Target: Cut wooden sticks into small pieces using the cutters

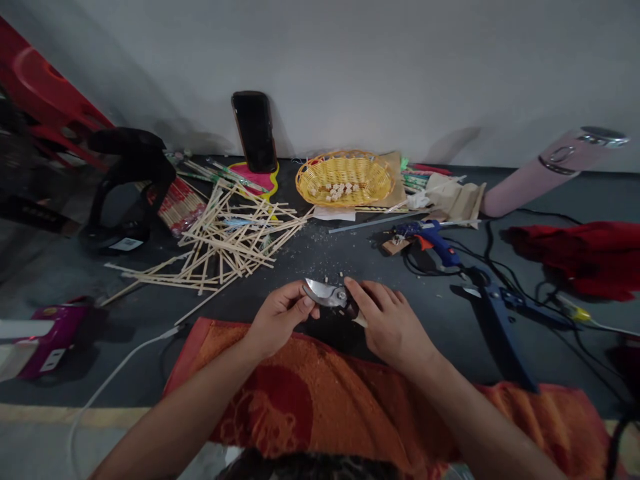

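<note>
My right hand [395, 323] is wrapped round the handles of a pair of pruning shears [325, 293], whose silver blade points left. At the blade's tip, my left hand [287, 313] is closed in a pinch; what it holds, if anything, is hidden or too small to name. Tiny cut pieces [341, 274] lie on the dark table just beyond the shears. A heap of thin wooden sticks [230, 233] spreads to the left. Behind the hands, a yellow woven basket [310, 190] contains several small pale cut pieces [343, 192].
An orange towel [325, 380] covers the near edge. To the right lie a blue glue gun [435, 243], a dark blue tool [500, 327], cables and a red cloth [580, 257]. A pink bottle [545, 173] and a phone [255, 133] stand by the wall.
</note>
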A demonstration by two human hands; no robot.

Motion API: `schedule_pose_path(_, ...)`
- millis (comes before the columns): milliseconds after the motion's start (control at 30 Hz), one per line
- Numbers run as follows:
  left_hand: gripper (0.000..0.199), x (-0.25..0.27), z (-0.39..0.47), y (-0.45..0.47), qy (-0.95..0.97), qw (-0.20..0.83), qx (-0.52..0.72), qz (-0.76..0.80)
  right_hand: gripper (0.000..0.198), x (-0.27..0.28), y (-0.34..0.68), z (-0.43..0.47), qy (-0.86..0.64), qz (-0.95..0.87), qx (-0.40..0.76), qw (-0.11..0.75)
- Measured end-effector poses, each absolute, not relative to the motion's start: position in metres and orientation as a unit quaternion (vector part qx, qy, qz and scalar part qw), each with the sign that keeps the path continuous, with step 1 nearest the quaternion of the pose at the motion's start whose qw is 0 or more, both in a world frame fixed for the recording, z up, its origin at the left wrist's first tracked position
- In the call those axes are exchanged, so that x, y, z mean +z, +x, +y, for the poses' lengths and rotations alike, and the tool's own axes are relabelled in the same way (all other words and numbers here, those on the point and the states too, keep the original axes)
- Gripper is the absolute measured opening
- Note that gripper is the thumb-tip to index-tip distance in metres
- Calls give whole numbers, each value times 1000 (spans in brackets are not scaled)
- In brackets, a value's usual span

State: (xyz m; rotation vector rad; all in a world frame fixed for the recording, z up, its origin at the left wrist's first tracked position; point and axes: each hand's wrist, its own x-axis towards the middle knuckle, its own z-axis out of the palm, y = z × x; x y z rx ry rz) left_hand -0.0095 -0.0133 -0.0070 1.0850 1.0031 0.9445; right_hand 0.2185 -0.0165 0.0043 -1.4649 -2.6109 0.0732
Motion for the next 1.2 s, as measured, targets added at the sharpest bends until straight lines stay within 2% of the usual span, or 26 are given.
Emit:
schedule_pose_path(200, 23, -6, -14, -9, 475, 638, 427, 429, 68, 1, 220, -18, -484, -870, 13, 91)
schedule_pose_path(500, 23, -1, -10, -9, 460, 647, 420, 440, 63, -4, 223, -10, -506, -849, 58, 140)
schedule_pose_path(700, 17, -4, -10, -10, 453, 626, 440, 458, 31, -5, 231, -9, -487, -842, 83, 220)
schedule_pose_path(867, 17, -5, -8, -10, 437, 619, 461, 462, 22, 2, 234, -8, -477, -858, 47, 183)
schedule_pose_path(1033, 17, -9, -7, -9, 431, 611, 477, 461, 30, 12, 228, -12, -469, -874, 34, 118)
schedule_pose_path(1200, 15, -10, -7, -9, 437, 611, 479, 454, 35, 11, 223, -15, -478, -872, 22, 108)
